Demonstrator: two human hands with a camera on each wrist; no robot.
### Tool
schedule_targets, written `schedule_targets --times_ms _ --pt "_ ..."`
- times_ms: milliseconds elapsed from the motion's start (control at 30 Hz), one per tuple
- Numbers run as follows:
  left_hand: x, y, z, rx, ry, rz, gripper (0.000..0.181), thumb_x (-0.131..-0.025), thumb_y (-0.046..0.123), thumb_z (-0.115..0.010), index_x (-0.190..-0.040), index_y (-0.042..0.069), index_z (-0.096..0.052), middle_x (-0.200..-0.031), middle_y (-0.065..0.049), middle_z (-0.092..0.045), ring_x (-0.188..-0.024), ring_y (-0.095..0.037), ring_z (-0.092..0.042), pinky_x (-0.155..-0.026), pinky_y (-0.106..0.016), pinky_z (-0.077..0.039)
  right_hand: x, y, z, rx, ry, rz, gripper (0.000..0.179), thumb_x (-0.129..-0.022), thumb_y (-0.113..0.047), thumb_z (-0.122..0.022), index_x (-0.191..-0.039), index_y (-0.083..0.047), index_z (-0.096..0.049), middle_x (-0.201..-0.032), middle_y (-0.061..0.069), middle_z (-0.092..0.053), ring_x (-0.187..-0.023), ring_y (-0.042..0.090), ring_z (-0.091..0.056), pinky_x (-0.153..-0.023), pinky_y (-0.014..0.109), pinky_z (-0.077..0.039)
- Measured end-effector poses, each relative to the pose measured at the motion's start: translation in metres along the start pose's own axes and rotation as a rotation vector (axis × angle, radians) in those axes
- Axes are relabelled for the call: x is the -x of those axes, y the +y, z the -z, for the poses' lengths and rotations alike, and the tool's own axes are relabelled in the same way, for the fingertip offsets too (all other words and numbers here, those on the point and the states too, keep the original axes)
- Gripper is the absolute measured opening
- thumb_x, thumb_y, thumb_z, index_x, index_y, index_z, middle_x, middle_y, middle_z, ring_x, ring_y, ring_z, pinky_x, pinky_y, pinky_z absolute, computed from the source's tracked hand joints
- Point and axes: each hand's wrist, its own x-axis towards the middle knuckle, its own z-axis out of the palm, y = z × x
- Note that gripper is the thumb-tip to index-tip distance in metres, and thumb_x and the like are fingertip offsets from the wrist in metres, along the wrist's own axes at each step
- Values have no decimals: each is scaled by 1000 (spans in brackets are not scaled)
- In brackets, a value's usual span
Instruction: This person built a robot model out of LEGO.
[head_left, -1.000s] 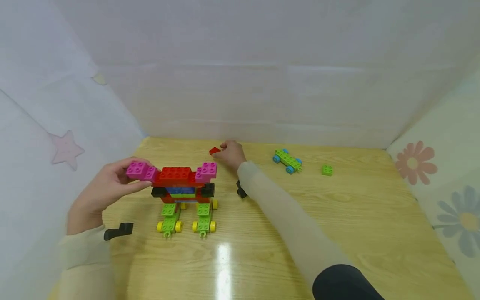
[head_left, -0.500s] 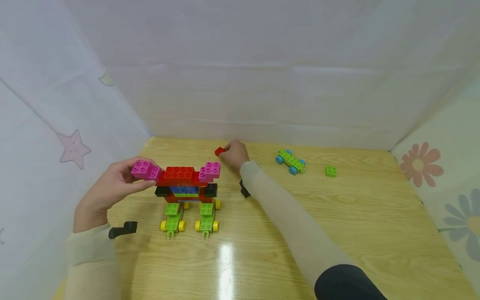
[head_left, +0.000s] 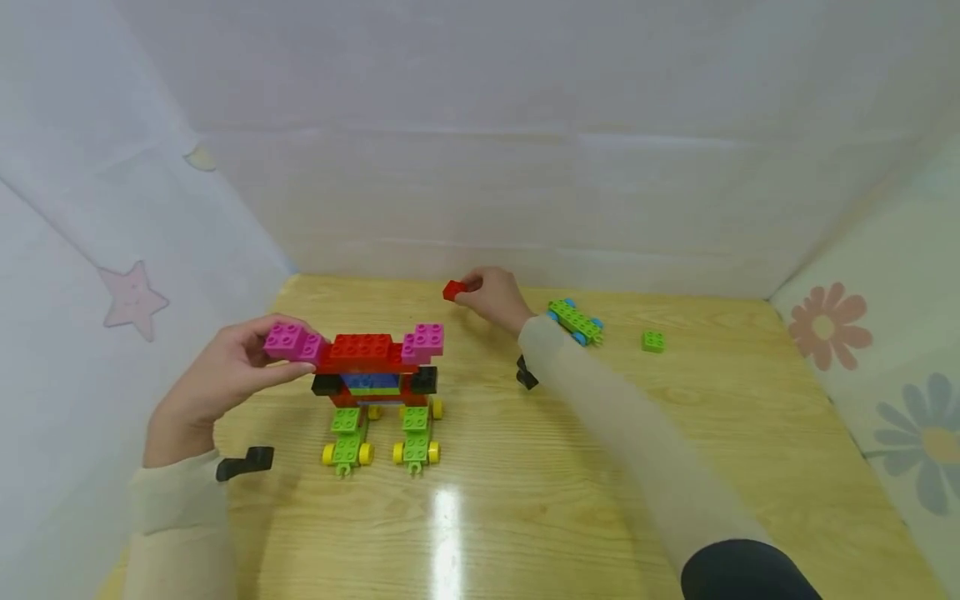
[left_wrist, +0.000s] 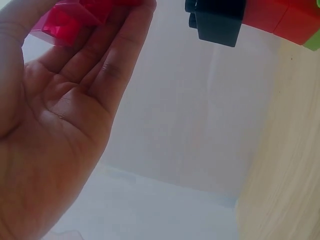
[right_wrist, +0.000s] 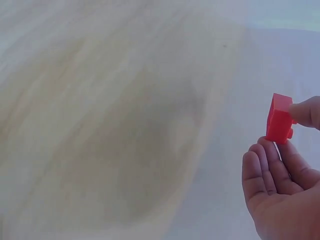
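Observation:
A toy-brick build [head_left: 362, 354] stands on the table at left centre in the head view. It has red bricks on top, pink bricks at both ends, blue and black ones below, and two green wheeled bases [head_left: 347, 446] with yellow wheels. My left hand [head_left: 213, 379] pinches the pink brick [head_left: 294, 342] at its left end between thumb and fingers. Near the back edge, my right hand [head_left: 497, 298] pinches a small red brick [head_left: 452, 290]. In the right wrist view that red brick [right_wrist: 280, 119] sits between thumb and fingertips, raised off the table.
Right of my right hand is a green wheeled base [head_left: 574, 322] with blue wheels, partly behind the sleeve. Farther right lies a small green brick [head_left: 653, 341]. White cloth walls [head_left: 450, 192] enclose the wooden table [head_left: 525, 500] at the back and sides.
My right hand has taken hold of the red brick, lifted it and moved it slightly right. The left hand keeps its hold on the pink end of the build.

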Motion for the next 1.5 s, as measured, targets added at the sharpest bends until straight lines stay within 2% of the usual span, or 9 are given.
schedule_targets --times_ms 233,467,633,867,1067,1233,1500 --pt "-14 4 -25 4 -37 -30 39 -99 -8 -79 -136 0 -70 -116 8 -82 -91 -11 -77 -82 -21 -65 41 -12 54 20 18 61 35 -105 -28 -78 -135 -10 -74 -127 9 -78 -116 26 -72 -103 44 -62" --pt "-43 11 -60 8 -81 -23 35 -102 3 -81 -135 4 -69 -112 4 -76 -92 -15 -72 -82 -23 -65 91 -29 104 -11 2 84 37 -106 -30 -77 -140 -13 -73 -133 8 -77 -119 26 -72 -109 49 -60" --pt "-60 18 -86 31 -111 4 37 -101 8 -83 -135 6 -69 -113 2 -75 -95 -18 -73 -83 -25 -65 122 -43 127 4 -15 108 38 -106 -29 -77 -140 -14 -72 -133 7 -76 -118 26 -71 -112 50 -58" --pt "-78 28 -117 46 -132 -6 36 -101 11 -84 -134 7 -69 -113 -4 -75 -95 -21 -73 -81 -26 -64 153 -54 141 33 -55 127 33 -103 -24 -77 -135 -15 -75 -127 5 -78 -117 24 -71 -110 49 -57" --pt "-91 34 -137 57 -146 24 40 -100 15 -86 -136 9 -70 -118 -11 -75 -101 -26 -73 -83 -27 -63 165 -54 143 85 -84 119 34 -101 -23 -81 -133 -17 -77 -127 3 -78 -121 26 -72 -113 52 -56" --pt "-101 35 -147 74 -162 23 41 -100 14 -87 -137 9 -70 -121 -13 -75 -103 -28 -73 -86 -26 -65 167 -52 142 119 -91 113 36 -101 -24 -81 -135 -16 -78 -130 4 -79 -122 27 -71 -112 54 -58" --pt "-102 35 -151 94 -164 28 44 -99 13 -87 -139 9 -69 -123 -13 -75 -105 -29 -74 -86 -26 -65 167 -52 142 132 -112 119 37 -100 -26 -82 -136 -16 -79 -133 6 -79 -125 30 -69 -109 55 -57"
